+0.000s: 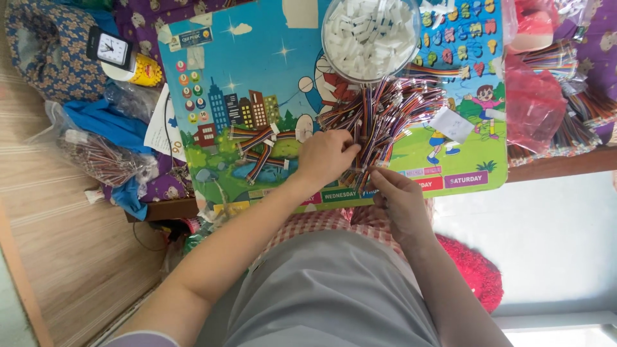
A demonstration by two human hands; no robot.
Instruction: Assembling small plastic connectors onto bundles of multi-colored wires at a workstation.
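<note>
Both hands work the big pile of rainbow ribbon cables on the cartoon-print surface: left hand pinching cables, right hand gripping one cable end, w/ few finished cables set aside, most left, bowl of white connectors full.

We only get bare forearms here, no watch or rings on the left hand or right hand. Light grey top, lavender sleeve edge at the left arm, red-and-white checked cloth over the lap.

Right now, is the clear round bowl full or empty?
Full: the clear bowl is heaped to its rim with small white plastic pieces.
</note>
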